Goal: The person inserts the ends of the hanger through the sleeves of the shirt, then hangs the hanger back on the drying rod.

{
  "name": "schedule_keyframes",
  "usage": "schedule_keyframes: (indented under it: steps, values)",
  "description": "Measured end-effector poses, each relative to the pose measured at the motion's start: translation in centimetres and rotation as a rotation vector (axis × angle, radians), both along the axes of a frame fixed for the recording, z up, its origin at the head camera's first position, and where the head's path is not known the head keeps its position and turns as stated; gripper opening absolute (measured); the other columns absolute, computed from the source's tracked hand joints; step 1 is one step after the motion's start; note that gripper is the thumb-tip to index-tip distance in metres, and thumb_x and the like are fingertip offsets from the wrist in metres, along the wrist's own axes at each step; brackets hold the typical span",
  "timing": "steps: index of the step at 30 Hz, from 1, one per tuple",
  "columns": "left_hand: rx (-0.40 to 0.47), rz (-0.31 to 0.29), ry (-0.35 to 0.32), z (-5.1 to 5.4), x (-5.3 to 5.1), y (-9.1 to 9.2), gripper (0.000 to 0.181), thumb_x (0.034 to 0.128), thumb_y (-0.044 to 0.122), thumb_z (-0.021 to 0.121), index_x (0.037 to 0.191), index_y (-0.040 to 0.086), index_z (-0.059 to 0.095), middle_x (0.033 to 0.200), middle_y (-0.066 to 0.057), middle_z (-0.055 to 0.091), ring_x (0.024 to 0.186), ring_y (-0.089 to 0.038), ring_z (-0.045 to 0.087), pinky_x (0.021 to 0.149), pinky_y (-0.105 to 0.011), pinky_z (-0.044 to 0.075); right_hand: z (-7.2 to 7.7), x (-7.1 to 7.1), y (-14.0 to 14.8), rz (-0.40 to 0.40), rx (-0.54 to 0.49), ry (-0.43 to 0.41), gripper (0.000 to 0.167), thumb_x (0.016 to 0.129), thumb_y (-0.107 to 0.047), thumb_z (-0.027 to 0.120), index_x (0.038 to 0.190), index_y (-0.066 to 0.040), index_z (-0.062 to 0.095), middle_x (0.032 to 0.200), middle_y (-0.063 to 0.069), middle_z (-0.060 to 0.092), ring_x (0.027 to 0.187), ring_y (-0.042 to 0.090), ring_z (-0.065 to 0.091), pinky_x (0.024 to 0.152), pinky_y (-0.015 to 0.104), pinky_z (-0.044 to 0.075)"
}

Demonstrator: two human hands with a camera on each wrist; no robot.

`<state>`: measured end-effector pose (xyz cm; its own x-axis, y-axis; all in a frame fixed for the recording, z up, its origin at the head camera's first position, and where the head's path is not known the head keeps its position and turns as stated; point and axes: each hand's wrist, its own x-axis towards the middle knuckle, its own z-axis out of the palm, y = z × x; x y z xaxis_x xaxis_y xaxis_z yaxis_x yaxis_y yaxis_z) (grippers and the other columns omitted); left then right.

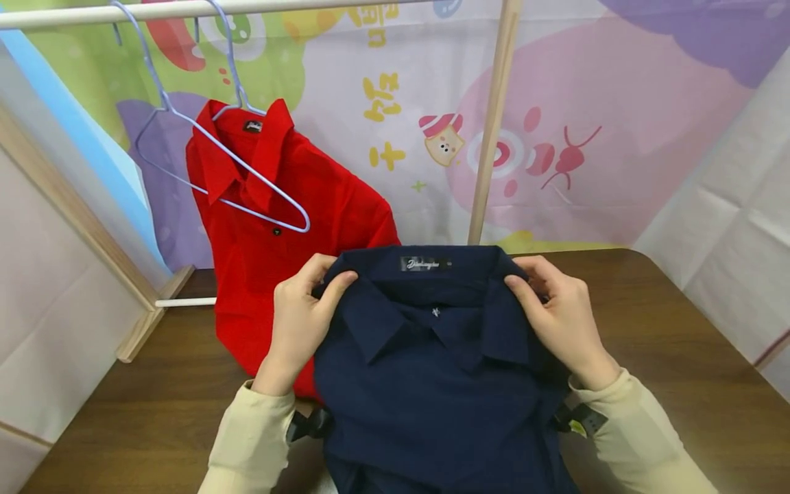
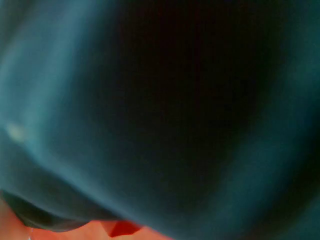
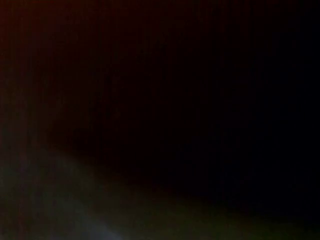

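A navy collared shirt [image 1: 432, 405] is held up by its collar in front of the person, its label facing the head camera. The left hand [image 1: 302, 309] pinches the collar at its left side, thumb in front. At the right side of the collar, the right hand [image 1: 558, 312] pinches it the same way. Blurred dark cloth [image 2: 150, 125] fills most of the left wrist view. The right wrist view is almost black and shows no clear detail. Most fingers of both hands are hidden behind the collar.
Behind and left, a red shirt [image 1: 296, 178] hangs on a lavender hanger from a white rail [image 1: 259, 8]. A bare lavender hanger [image 1: 243, 165] hangs in front of it. A wooden post [image 1: 490, 130] stands behind the brown table [image 1: 673, 357], before a printed cloth backdrop.
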<state>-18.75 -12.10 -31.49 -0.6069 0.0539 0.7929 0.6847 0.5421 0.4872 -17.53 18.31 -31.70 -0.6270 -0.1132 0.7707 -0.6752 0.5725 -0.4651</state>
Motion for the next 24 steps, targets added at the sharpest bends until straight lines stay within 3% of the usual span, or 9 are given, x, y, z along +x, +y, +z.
schedule_keyframes:
  steps: [4, 6, 9, 11, 13, 17, 24]
  values:
    - [-0.013, 0.013, -0.074, -0.4, -0.3, 0.2, 0.01, 0.0836, 0.019, 0.065, 0.087, 0.01, 0.062, 0.069, 0.0, 0.056, 0.06, -0.008, 0.045, 0.055, -0.019, 0.035, -0.3, -0.3, 0.4, 0.02, 0.082, -0.086, 0.029, 0.082, -0.003, 0.064, 0.111, -0.007, 0.06, 0.081, 0.002, 0.065, 0.068, 0.005, 0.056, 0.064, 0.011, 0.043]
    - [-0.016, -0.002, -0.095, -0.4, -0.4, 0.3, 0.011, 0.0849, 0.019, 0.063, 0.089, 0.008, 0.062, 0.075, -0.001, 0.057, 0.065, -0.009, 0.048, 0.059, -0.02, 0.038, -0.2, -0.3, 0.7, 0.08, 0.153, -0.111, 0.046, 0.081, 0.001, 0.063, 0.125, -0.007, 0.051, 0.101, 0.005, 0.063, 0.083, 0.009, 0.059, 0.073, 0.015, 0.046]
    - [-0.015, -0.019, -0.105, -0.5, -0.3, 0.4, 0.012, 0.0864, 0.017, 0.061, 0.092, 0.006, 0.06, 0.082, -0.004, 0.061, 0.07, -0.011, 0.053, 0.062, -0.021, 0.042, 0.0, -0.5, 1.1, 0.2, 0.298, -0.102, 0.065, 0.077, 0.007, 0.064, 0.136, -0.01, 0.04, 0.128, 0.009, 0.049, 0.106, 0.015, 0.053, 0.081, 0.021, 0.046]
    - [-0.007, -0.025, -0.11, -0.6, -0.3, 0.5, 0.013, 0.0871, 0.016, 0.06, 0.094, 0.005, 0.06, 0.083, -0.006, 0.063, 0.07, -0.012, 0.056, 0.062, -0.023, 0.043, 0.0, -0.6, 1.2, 0.263, 0.385, -0.082, 0.063, 0.075, 0.006, 0.067, 0.132, -0.012, 0.046, 0.134, 0.009, 0.043, 0.112, 0.018, 0.049, 0.081, 0.023, 0.044]
    - [0.002, -0.031, -0.121, -0.7, -0.3, 0.6, 0.013, 0.0877, 0.016, 0.059, 0.095, 0.005, 0.059, 0.084, -0.006, 0.064, 0.069, -0.012, 0.057, 0.061, -0.023, 0.044, -0.1, -0.6, 1.2, 0.285, 0.414, -0.057, 0.049, 0.072, 0.002, 0.072, 0.116, -0.015, 0.058, 0.132, 0.008, 0.045, 0.112, 0.018, 0.049, 0.079, 0.02, 0.042]
    - [0.008, -0.063, -0.148, -0.8, -0.2, 0.7, 0.014, 0.0883, 0.015, 0.058, 0.098, 0.005, 0.058, 0.086, -0.006, 0.064, 0.07, -0.012, 0.057, 0.062, -0.024, 0.045, -0.3, -0.7, 0.8, 0.251, 0.325, -0.032, 0.03, 0.067, -0.003, 0.077, 0.089, -0.016, 0.061, 0.116, 0.005, 0.055, 0.1, 0.013, 0.056, 0.078, 0.014, 0.045]
    - [0.003, -0.15, -0.165, -0.8, 0.3, 1.1, 0.017, 0.0881, 0.013, 0.058, 0.104, 0.007, 0.057, 0.092, -0.002, 0.064, 0.078, -0.009, 0.058, 0.07, -0.024, 0.046, -0.4, -0.1, 0.1, 0.129, 0.125, 0.014, 0.03, 0.064, 0.001, 0.078, 0.082, -0.012, 0.057, 0.095, 0.001, 0.057, 0.085, 0.003, 0.052, 0.071, 0.009, 0.045]
